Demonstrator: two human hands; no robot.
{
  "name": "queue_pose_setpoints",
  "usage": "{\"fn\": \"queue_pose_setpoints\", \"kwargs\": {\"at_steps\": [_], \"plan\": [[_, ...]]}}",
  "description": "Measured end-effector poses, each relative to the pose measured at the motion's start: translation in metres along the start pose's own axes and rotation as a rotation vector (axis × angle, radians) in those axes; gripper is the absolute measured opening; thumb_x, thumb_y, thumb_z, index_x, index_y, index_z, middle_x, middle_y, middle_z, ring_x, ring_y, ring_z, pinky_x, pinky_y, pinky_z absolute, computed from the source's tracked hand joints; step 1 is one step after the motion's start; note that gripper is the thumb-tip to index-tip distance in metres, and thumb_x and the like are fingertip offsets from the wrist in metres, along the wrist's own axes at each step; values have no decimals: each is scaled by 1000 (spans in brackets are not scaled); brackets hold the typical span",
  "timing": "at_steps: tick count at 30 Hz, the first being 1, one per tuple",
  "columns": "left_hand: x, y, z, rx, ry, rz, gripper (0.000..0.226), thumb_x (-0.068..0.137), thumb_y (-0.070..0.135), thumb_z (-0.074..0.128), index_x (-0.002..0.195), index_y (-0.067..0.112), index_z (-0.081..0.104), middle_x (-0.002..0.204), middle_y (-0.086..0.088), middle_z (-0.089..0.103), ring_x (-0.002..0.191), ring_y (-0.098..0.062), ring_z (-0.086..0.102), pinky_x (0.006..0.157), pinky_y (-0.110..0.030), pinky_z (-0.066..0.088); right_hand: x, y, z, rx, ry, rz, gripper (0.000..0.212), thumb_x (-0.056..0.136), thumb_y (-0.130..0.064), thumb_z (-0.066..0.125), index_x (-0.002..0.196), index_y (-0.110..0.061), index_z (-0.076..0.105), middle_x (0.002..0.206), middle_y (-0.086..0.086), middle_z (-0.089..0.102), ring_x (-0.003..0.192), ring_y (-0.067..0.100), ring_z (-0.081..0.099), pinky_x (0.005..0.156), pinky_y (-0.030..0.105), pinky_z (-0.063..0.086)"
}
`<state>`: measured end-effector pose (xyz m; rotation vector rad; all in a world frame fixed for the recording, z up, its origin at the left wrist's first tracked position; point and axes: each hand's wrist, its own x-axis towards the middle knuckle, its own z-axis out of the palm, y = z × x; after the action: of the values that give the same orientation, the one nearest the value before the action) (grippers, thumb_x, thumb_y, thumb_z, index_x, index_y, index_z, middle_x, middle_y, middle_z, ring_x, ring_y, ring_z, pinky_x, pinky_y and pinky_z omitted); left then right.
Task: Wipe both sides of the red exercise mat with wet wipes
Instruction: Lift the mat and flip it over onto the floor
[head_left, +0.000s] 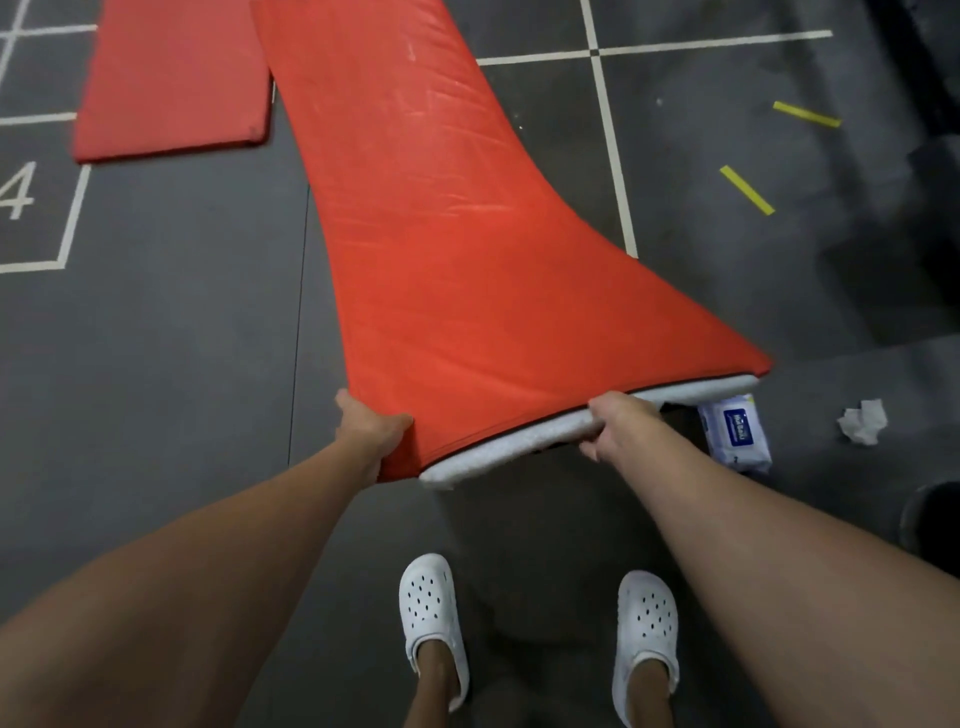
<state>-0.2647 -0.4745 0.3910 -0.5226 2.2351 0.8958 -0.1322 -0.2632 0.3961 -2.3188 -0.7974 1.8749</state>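
Note:
A long red exercise mat (441, 249) runs from the top of the view down to my hands, its near end lifted off the dark floor and twisted. White foam (519, 439) shows at its open near edge. My left hand (371, 428) grips the near left corner. My right hand (618, 426) grips the foam edge further right. A pack of wet wipes (735, 434), white with a blue label, lies on the floor just under the mat's near right corner. A crumpled used wipe (862, 421) lies to its right.
A second red mat (171, 83) lies flat at the upper left. The dark floor (156, 338) has white grid lines, a painted number and yellow tape strips (745, 189). My feet in white clogs (431, 618) stand below the mat. Dark objects sit at the right edge.

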Motion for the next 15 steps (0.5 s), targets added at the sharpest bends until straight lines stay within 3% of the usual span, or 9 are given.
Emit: {"fn": "queue_pose_setpoints", "kwargs": {"at_steps": [2, 3, 6, 8, 10, 12, 15], "plan": [[-4, 7, 10, 91, -5, -10, 63, 82, 16, 70, 137, 7, 41, 136, -18, 48, 119, -35, 54, 102, -46, 48, -1, 7, -9, -143, -78, 66, 33, 96, -1, 45, 129, -6, 46, 115, 12, 55, 86, 26, 57, 70, 46, 51], [-7, 12, 16, 96, -21, 14, 54, 83, 12, 67, 132, 2, 49, 135, -15, 51, 118, -33, 55, 102, -42, 48, 0, 11, -14, -187, -96, 82, 32, 98, -2, 44, 129, -6, 47, 116, 12, 52, 87, 26, 55, 69, 46, 49], [-23, 32, 44, 115, -81, 160, 24, 89, 5, 60, 113, 1, 58, 116, -10, 54, 110, -23, 55, 90, -28, 45, 1, 17, -30, -226, -191, 101, 23, 101, -9, 38, 123, -8, 47, 138, 14, 49, 117, 35, 57, 80, 45, 48], [-40, 49, 65, 106, -140, 198, 26, 92, 5, 56, 118, 4, 58, 119, -17, 58, 113, -27, 57, 94, -34, 46, 1, 15, -40, -215, -238, 105, 18, 102, -10, 34, 117, -10, 44, 138, 13, 52, 120, 33, 59, 81, 41, 48], [-55, 63, 85, 94, -211, 202, 12, 94, 4, 49, 89, 11, 58, 98, -11, 54, 95, -22, 53, 83, -26, 44, 0, 8, -49, -220, -281, 99, 17, 102, -11, 32, 115, -11, 44, 136, 12, 54, 119, 31, 60, 83, 39, 47], [-74, 77, 112, 116, -268, 198, 26, 95, 3, 45, 72, 15, 44, 79, -2, 42, 83, -19, 42, 77, -24, 37, 0, -6, -66, -204, -319, 91, 18, 103, -12, 32, 115, -11, 44, 134, 11, 55, 116, 29, 61, 84, 38, 46], [-118, 100, 149, 127, -294, 199, 27, 93, 1, 42, 71, 16, 44, 69, -3, 36, 68, -18, 37, 76, -29, 35, 0, -38, -100, -196, -348, 75, 18, 102, -13, 32, 115, -12, 45, 134, 11, 56, 109, 27, 62, 81, 37, 46]]}}
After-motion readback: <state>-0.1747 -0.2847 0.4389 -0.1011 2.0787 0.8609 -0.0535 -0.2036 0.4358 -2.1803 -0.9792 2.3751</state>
